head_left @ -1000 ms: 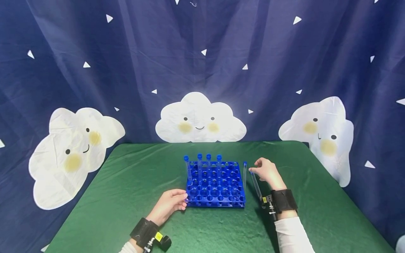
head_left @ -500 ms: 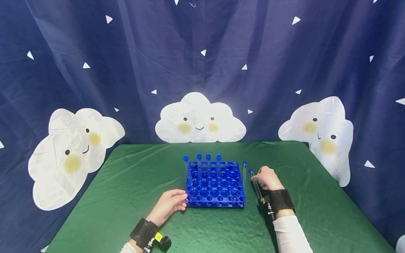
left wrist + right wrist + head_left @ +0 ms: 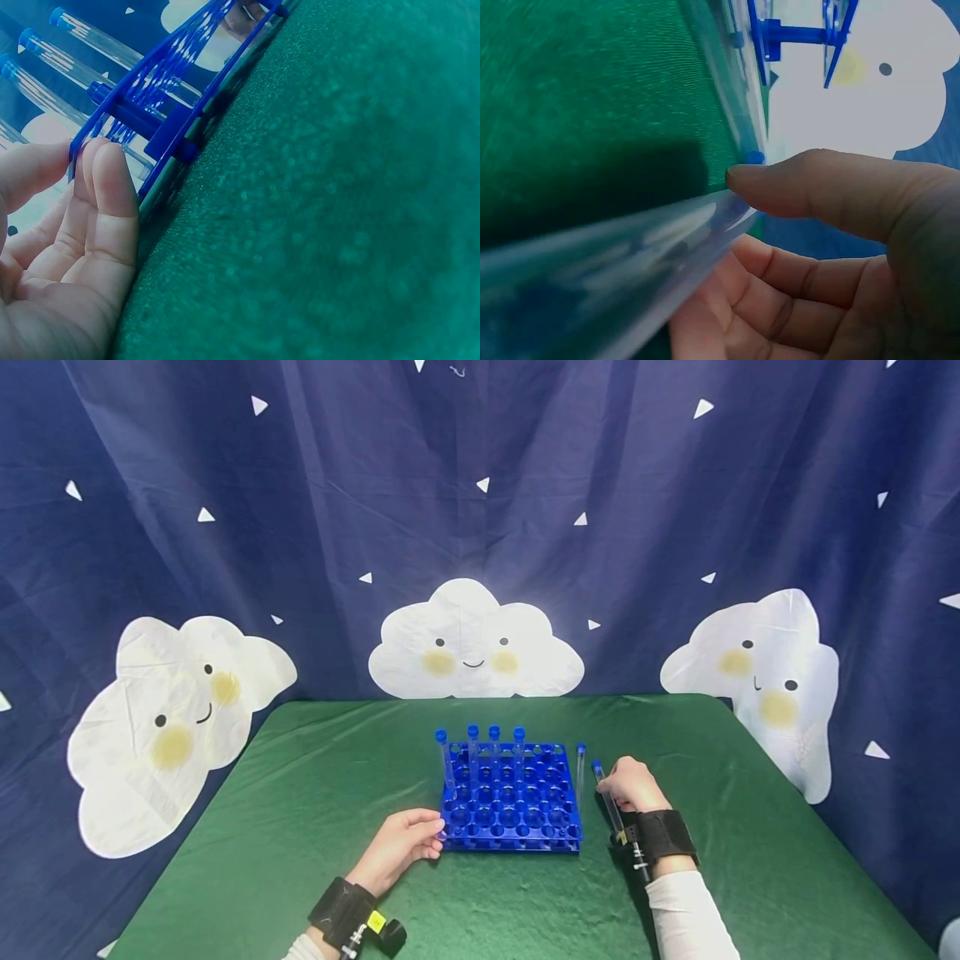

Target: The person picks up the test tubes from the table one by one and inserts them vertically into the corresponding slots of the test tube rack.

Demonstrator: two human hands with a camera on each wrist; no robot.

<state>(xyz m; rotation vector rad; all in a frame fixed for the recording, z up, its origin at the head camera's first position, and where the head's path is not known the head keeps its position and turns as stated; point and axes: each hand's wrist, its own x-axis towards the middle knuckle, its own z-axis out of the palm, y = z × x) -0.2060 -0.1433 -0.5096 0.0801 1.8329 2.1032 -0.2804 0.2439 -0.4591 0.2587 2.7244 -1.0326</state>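
Observation:
A blue test tube rack (image 3: 517, 842) stands on the green table, several clear test tubes with blue caps (image 3: 495, 731) upright in its left and back holes. My left hand (image 3: 405, 842) pinches the rack's front left corner between thumb and fingers; the left wrist view shows the fingertips (image 3: 112, 169) at its upper plate. To the right of the rack, my right hand (image 3: 632, 783) grips a capped test tube (image 3: 612, 812) just below the cap. In the right wrist view that tube (image 3: 622, 262) runs between thumb and fingers, its cap end hidden behind the thumb.
Another capped test tube (image 3: 580, 777) lies along the rack's right side, between it and my right hand. The green cloth (image 3: 510, 906) covers the table. A dark blue curtain (image 3: 480, 543) with white clouds hangs behind the far edge.
My right hand has moved toward me from the cap end and now grips the tube's upper part. The tube has hardly shifted. My left hand and the rack stay in place.

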